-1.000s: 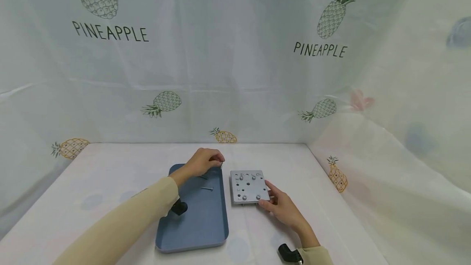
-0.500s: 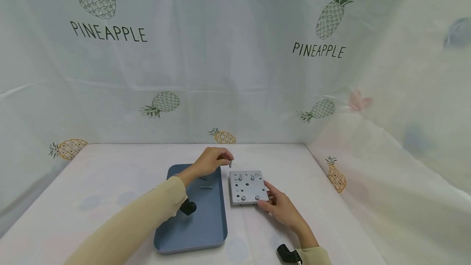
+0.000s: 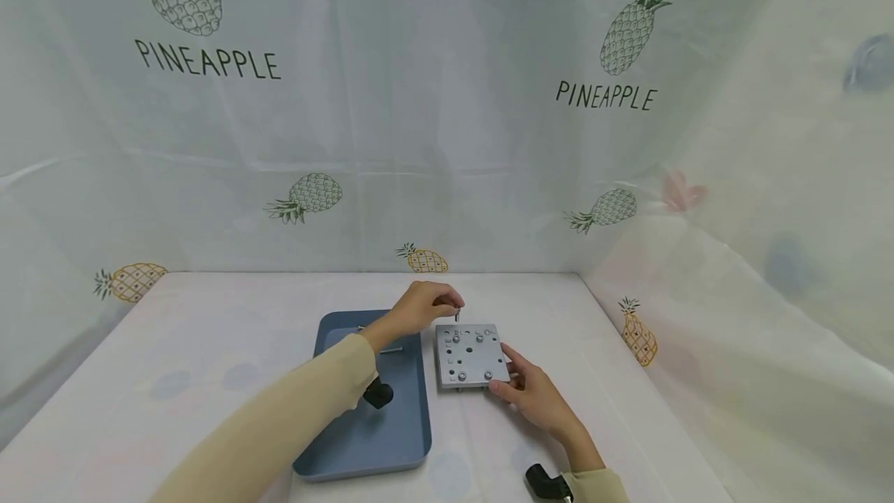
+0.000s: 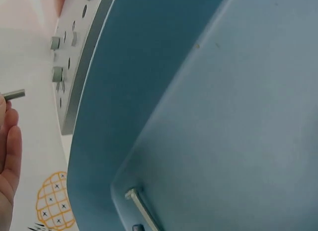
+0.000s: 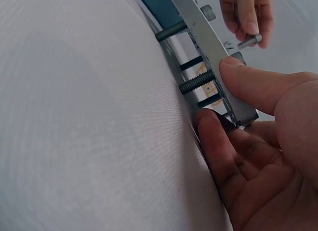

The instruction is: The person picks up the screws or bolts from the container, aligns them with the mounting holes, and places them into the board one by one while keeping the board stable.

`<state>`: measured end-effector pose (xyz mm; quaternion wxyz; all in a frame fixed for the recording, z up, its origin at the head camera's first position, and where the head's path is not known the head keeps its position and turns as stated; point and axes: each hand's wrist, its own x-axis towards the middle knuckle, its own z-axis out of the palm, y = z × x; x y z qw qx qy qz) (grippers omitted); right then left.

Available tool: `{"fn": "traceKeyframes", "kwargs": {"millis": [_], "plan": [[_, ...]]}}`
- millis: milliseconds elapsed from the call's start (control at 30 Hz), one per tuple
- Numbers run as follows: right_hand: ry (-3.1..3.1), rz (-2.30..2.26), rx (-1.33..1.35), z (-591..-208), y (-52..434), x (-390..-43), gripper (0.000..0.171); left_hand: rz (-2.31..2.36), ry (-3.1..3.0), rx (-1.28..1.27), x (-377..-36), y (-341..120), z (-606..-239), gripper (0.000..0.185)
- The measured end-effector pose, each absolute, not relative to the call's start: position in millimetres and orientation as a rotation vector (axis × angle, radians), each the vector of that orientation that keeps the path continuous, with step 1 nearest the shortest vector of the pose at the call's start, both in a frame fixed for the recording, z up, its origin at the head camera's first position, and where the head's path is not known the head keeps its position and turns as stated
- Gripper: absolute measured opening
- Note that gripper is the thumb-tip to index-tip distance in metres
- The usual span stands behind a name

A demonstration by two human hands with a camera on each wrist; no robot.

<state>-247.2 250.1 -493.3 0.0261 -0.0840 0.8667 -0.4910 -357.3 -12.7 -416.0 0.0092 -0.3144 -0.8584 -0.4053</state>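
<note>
Pinching a small silver bolt (image 3: 457,316), the left hand (image 3: 419,307) has carried it from the blue plastic tray (image 3: 401,441) to the square grey metal plate's (image 3: 469,355) far edge, while the right hand (image 3: 534,393) still clamps its near corner.

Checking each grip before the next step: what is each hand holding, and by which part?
Left hand pinches a small bolt near its head end, shank hanging down. Right hand grips the metal plate at its near right corner.
</note>
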Motion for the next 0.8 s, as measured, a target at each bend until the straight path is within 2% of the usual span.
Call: {"fn": "traceKeyframes", "kwargs": {"millis": [800], "plan": [[2.665,-1.508,-0.241,-492,250,-246,0.085,-1.226,-2.734,-1.013,-359,10,-435,0.015]]}}
